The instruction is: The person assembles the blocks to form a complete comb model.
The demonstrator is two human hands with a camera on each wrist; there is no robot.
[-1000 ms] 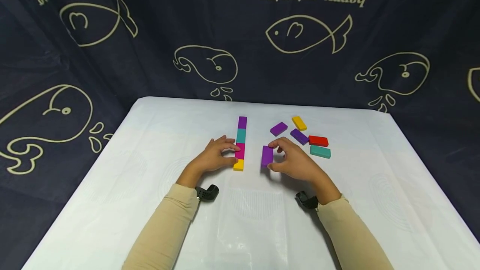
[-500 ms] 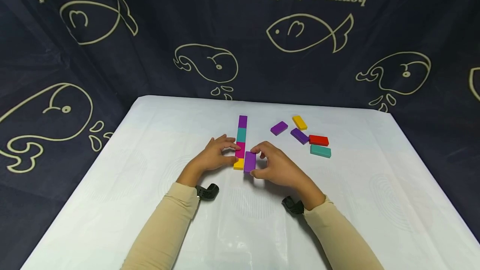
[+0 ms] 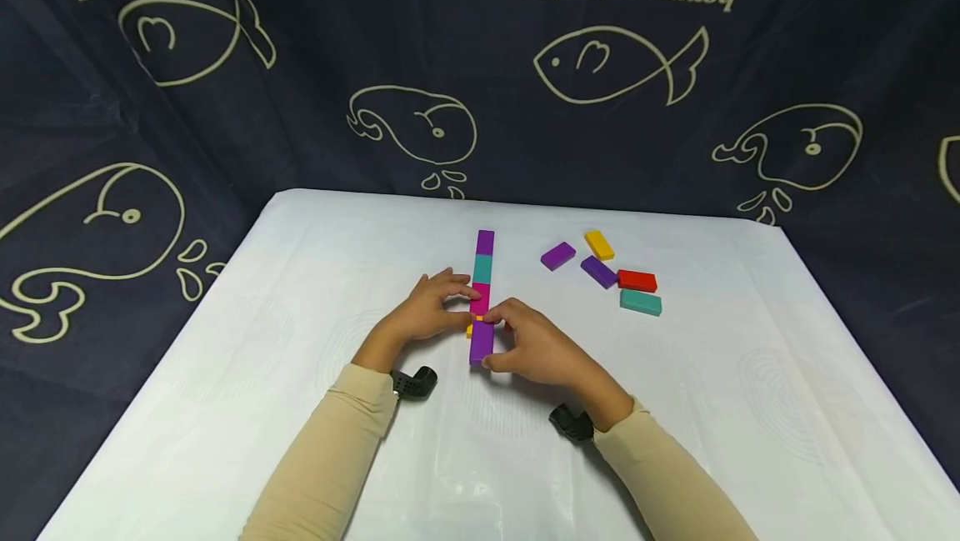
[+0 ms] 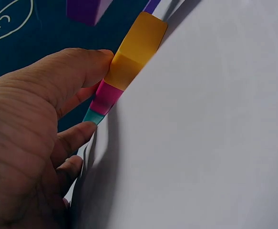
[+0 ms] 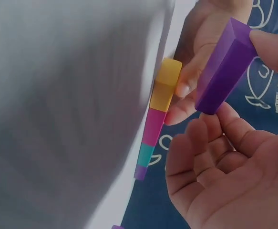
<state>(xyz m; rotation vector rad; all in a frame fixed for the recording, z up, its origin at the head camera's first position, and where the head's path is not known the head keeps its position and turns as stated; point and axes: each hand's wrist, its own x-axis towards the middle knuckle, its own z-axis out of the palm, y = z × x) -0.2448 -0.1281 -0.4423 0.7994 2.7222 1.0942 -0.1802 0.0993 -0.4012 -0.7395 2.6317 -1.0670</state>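
A straight row of small flat blocks runs away from me on the table: yellow [image 4: 139, 43] nearest, then magenta [image 3: 481, 296], teal [image 3: 482, 268] and purple [image 3: 485, 242] at the far end. My left hand [image 3: 431, 308] rests along the row's left side, its thumb against the yellow block and its index finger on the magenta one. Between thumb and fingertips, my right hand [image 3: 542, 347] pinches a purple block [image 5: 227, 67] by its ends. In the right wrist view that block is raised off the table, apart from the row. From the head it covers most of the yellow block.
Right of the row lie loose blocks: purple [image 3: 558, 256], yellow [image 3: 599, 245], dark purple [image 3: 598, 272], red [image 3: 637, 281] and teal [image 3: 641, 303]. The white table [image 3: 720, 408] ends at a dark printed cloth [image 3: 480, 41] behind.
My right hand has carried the purple block left and slightly nearer me, from beside the row to over its near end. The left hand has stayed at the row.
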